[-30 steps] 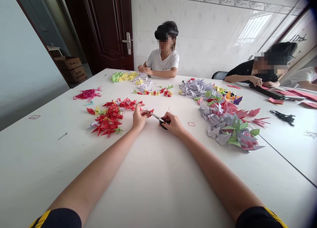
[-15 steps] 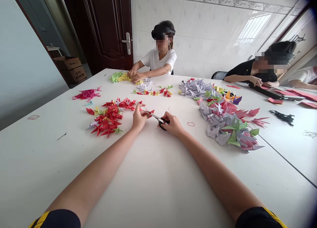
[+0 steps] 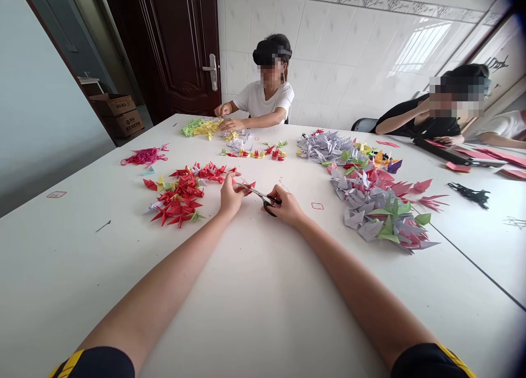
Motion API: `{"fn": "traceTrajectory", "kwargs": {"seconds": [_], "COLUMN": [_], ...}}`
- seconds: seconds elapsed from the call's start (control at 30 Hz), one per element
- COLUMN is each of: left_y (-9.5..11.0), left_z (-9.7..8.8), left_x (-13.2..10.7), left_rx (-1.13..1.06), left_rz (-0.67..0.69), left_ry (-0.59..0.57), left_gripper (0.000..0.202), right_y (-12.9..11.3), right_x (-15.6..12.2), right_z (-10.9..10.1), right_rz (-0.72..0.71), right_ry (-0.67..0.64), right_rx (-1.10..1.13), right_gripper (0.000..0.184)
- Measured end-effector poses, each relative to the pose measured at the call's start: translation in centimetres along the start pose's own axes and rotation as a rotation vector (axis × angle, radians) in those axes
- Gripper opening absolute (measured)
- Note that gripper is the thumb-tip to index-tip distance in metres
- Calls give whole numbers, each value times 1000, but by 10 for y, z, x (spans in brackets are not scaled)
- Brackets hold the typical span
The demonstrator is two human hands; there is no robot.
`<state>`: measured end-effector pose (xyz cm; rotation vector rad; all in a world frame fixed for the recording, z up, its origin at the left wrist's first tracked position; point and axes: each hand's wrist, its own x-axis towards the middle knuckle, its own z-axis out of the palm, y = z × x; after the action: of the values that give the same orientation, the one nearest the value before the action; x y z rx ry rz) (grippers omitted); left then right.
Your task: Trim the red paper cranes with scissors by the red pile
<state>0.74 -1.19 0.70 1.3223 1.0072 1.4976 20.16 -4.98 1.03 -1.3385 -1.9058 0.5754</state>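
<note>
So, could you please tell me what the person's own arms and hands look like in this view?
The left arm and right arm are bare below short sleeves. The left hand and right hand wear no gloves, and no watch or bracelet shows on either wrist. The left sleeve and right sleeve are dark navy, each with a yellow stripe near its edge.

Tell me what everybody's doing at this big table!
A person's right hand holds black-handled scissors, and the left hand holds a small piece of red paper near the blades. A heap of red origami pieces lies on one side, and a grey and pink heap on the other. Across the white table, a person in a white T-shirt has their hands just above yellow and green pieces. Another person in black sits beside a long dark strip.
</note>
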Motion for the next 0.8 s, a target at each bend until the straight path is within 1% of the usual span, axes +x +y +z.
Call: {"fn": "traceTrajectory", "kwargs": {"seconds": [0.1, 0.2, 0.33, 0.5, 0.67, 0.8], "left_y": [-2, -3, -4, -9, -13, -13], "left_z": [-1, -3, -5, -8, -11, -12], "left_x": [2, 3, 4, 7, 9, 9], "left_rx": [11, 75, 129, 139, 133, 136], "left_rz": [8, 24, 51, 68, 66, 51], "left_ry": [74, 150, 203, 259, 297, 314], "left_gripper": [43, 33, 24, 25, 28, 28], "right_y": [1, 4, 7, 7, 7, 8], "right_x": [0, 0, 1, 1, 0, 0], "right_z": [-1, -3, -3, -3, -2, -1], "right_rz": [19, 22, 17, 46, 65, 76], "right_ry": [-2, 4, 0, -34, -57, -55], "right_rx": [48, 123, 225, 319, 332, 332], "right_gripper": [34, 33, 31, 26, 20, 19]}}
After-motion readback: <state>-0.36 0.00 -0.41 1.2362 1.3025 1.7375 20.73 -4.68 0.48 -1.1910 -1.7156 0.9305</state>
